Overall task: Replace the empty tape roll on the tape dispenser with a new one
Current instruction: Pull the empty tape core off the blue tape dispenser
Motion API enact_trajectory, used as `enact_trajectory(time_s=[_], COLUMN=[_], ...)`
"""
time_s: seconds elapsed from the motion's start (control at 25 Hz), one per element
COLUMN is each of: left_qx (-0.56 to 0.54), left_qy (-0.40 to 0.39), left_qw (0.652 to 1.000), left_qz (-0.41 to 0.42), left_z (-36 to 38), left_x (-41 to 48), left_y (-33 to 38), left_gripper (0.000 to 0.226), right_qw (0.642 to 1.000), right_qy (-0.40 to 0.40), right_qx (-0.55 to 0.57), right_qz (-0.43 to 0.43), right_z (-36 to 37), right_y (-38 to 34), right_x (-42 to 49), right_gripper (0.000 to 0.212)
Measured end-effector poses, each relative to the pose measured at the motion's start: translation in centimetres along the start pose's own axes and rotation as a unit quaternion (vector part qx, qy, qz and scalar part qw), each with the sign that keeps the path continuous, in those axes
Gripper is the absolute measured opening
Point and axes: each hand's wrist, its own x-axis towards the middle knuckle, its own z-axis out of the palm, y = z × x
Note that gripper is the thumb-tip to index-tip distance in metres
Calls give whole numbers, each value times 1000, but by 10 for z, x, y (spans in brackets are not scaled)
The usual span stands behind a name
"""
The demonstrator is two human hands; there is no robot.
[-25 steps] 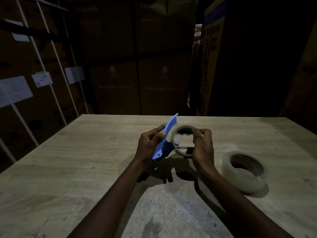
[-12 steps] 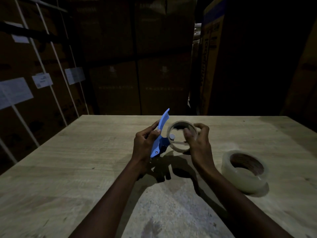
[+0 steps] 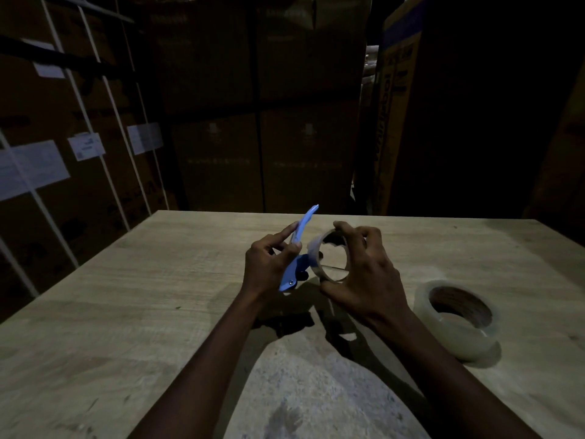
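Note:
Above the middle of the wooden table (image 3: 126,312), my left hand (image 3: 269,267) grips the blue tape dispenser (image 3: 297,248), its thin blade end pointing up and away. My right hand (image 3: 364,274) wraps its fingers around the empty cardboard tape core (image 3: 329,258), which sits right against the dispenser's side. I cannot tell whether the core still sits on the hub. A full roll of clear tape (image 3: 459,321) lies flat on the table to the right of my right wrist, untouched.
Stacked cardboard boxes (image 3: 262,122) rise behind the table's far edge. More strapped boxes with white labels (image 3: 85,147) stand on the left. A pale worn patch (image 3: 316,391) marks the table near me. The room is dim.
Both hands have lifted slightly and tilted the dispenser more upright. My right hand has shifted its grip around the empty core and drawn it a little to the right of the dispenser.

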Motion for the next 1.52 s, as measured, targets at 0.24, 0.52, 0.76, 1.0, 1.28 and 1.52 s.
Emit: enact_trajectory(time_s=[0.24, 0.52, 0.76, 1.0, 1.28, 1.52], left_qx=[10, 5, -71, -75, -70, -25], left_qy=[5, 36, 17, 5, -4, -38], left_qw=[1000, 998, 994, 993, 993, 994], left_qz=[-3, -50, -82, -92, -98, -97], left_z=[-1, -12, -14, -14, -15, -13], left_x=[0, 5, 12, 12, 13, 16], left_y=[-4, -12, -16, -16, -22, -25], left_gripper=[55, 40, 39, 39, 37, 28], right_qw=[995, 977, 788, 738, 792, 811], right_qy=[42, 81, 104, 110, 160, 139], right_qx=[-79, 197, 578, 646, 577, 550], right_qz=[-41, 10, 186, 162, 120, 142], right_z=[-7, -10, -19, -21, -19, -18], right_y=[3, -7, 7, 11, 9, 7], right_x=[2, 4, 10, 14, 8, 5], right_gripper=[81, 83, 77, 82, 74, 80])
